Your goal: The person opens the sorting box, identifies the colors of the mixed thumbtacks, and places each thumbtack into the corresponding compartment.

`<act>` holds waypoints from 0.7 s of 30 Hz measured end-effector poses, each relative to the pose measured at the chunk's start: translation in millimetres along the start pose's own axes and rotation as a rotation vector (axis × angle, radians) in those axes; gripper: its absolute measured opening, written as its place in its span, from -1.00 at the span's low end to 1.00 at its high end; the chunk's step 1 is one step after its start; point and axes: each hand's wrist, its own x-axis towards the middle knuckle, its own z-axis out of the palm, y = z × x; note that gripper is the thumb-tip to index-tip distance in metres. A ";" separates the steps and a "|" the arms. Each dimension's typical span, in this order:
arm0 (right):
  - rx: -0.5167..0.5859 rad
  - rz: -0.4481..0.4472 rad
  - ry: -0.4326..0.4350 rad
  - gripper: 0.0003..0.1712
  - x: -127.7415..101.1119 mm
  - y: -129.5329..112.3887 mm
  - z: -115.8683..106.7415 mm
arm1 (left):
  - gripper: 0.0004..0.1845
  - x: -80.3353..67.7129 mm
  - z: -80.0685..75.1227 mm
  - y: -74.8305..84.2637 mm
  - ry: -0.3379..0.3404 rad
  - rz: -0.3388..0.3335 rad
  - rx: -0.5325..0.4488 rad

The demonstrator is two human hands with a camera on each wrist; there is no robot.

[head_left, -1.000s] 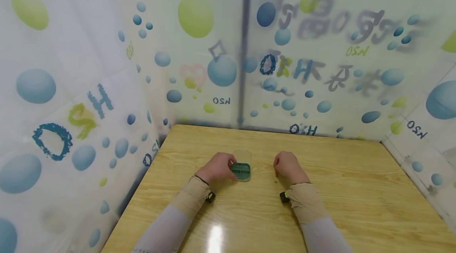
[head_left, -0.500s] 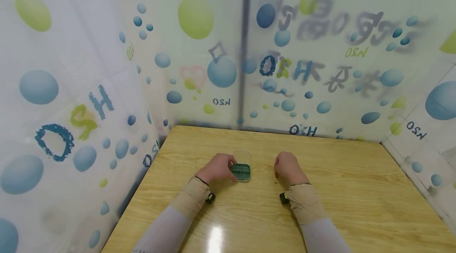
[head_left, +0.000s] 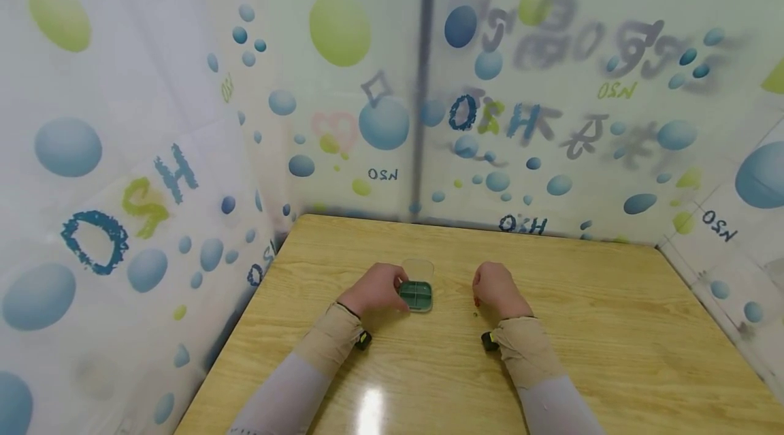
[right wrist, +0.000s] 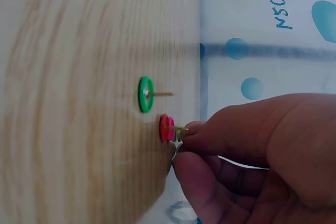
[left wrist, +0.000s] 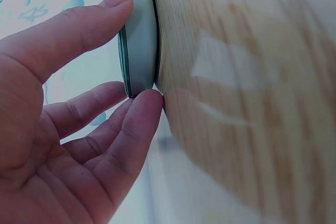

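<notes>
My left hand (head_left: 380, 287) grips the near-left side of a small green compartment box (head_left: 420, 297), thumb on its rim and fingers along its side. In the head view its clear lid (head_left: 419, 268) lies folded back behind it. In the left wrist view, the box's pale wall (left wrist: 143, 40) sits on the tabletop. My right hand (head_left: 497, 288) is low over the table, its thumb and forefinger pinching at a red thumbtack (right wrist: 164, 128) by the pin. A pink tack is close against it, partly hidden. Beside these, a green thumbtack (right wrist: 145, 94) lies with its pin up.
Both hands work over a light wooden table (head_left: 588, 326). A patterned curtain (head_left: 343, 115) with bubbles and letters rises behind the back edge and on the left. Each wrist wears a small black camera (head_left: 488, 341).
Both hands hold nearly the same places; the right fingers shift only slightly about the tacks. The view moves a little with the head.
</notes>
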 end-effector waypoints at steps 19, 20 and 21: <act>0.174 0.029 -0.021 -0.78 -1.1 -5.4 -5.0 | -0.35 -1.8 -2.6 3.5 -0.010 -0.019 -0.009; 0.187 0.033 -0.025 -0.80 -1.4 -7.0 -5.7 | -0.35 -1.8 -2.7 3.7 -0.010 -0.018 -0.009; 0.201 0.034 -0.030 -0.82 -1.8 -8.5 -6.2 | -0.35 -1.7 -2.8 4.0 -0.011 -0.019 -0.009</act>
